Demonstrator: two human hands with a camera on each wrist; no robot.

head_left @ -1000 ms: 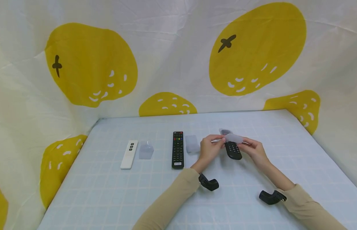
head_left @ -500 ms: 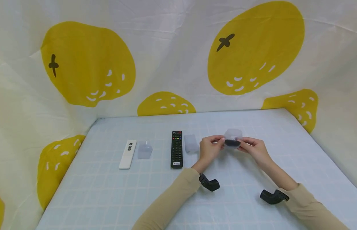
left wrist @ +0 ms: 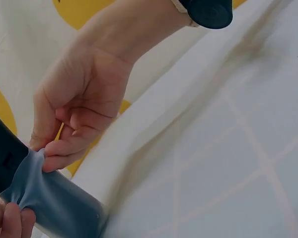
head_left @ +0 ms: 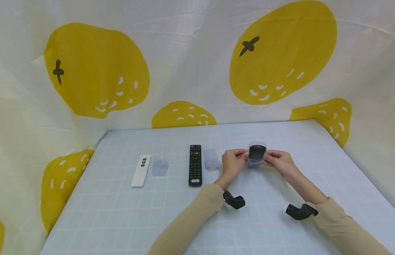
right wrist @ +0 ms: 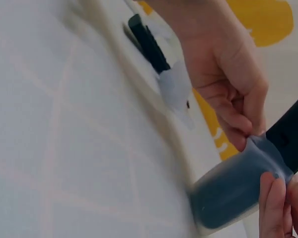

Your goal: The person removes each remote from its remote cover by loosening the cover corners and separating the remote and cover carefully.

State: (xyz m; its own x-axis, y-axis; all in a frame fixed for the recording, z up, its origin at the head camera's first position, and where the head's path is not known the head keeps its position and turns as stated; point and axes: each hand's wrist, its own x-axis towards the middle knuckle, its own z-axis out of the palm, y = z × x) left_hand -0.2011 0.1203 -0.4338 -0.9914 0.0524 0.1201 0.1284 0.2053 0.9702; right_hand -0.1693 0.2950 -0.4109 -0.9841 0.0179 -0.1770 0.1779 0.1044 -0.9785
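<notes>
Both hands hold a translucent sleeve (left wrist: 59, 201) with a black remote control (right wrist: 295, 131) part-way inside it. One end of the remote sticks out bare at the sleeve's wrinkled mouth. My left hand (head_left: 232, 163) pinches the mouth's left edge, and my right hand (head_left: 281, 163) pinches the right edge. In the head view the remote is tilted, its dark blank end towards me and its keys hidden. The left wrist view shows the right hand large, with left fingertips (left wrist: 12, 220) at the corner; the right wrist view shows the reverse.
Left of the hands lie a long black remote (head_left: 195, 165), a flat translucent sleeve (head_left: 211, 158), a white remote (head_left: 141, 171) and another clear sleeve (head_left: 160, 166). They rest on a pale blue checked tablecloth (head_left: 121, 212). A white curtain with yellow fruit shapes stands behind.
A second ago the remote's keypad faced up below the sleeve. It has since tipped end-up and gone part-way into the sleeve. The hands have stayed in nearly the same place.
</notes>
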